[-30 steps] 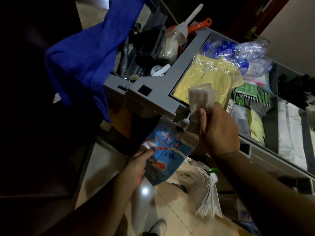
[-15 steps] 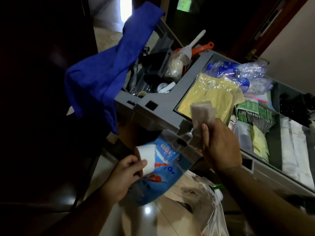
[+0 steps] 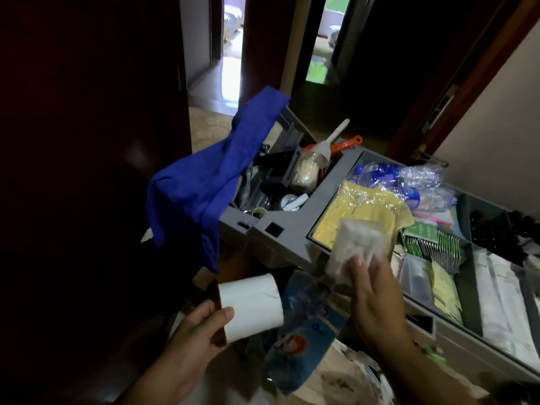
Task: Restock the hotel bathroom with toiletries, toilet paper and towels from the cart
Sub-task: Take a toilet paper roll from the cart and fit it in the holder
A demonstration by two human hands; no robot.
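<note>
My left hand [image 3: 198, 331] grips a white toilet paper roll [image 3: 251, 308], lifted clear of a blue printed plastic bag [image 3: 306, 337] that hangs below the grey housekeeping cart [image 3: 289, 229]. My right hand [image 3: 377, 299] holds a few small clear toiletry packets [image 3: 359, 247] upright in front of the cart's top tray. That tray holds a yellow pack [image 3: 362, 211], green sachets [image 3: 429, 244], wrapped bottles with blue caps [image 3: 409, 182] and white packets [image 3: 502, 293].
A blue cloth [image 3: 210, 185] drapes over the cart's left end, above a bin of brushes and a white scoop [image 3: 330, 144]. Dark wooden doors stand to the left and right. Two lit doorways open beyond the cart. Clear plastic bags [image 3: 365, 375] hang low at the cart's side.
My left hand has pulled the toilet paper roll up out of the blue bag. My view has tilted up, showing the doorways. My right hand keeps holding the packets.
</note>
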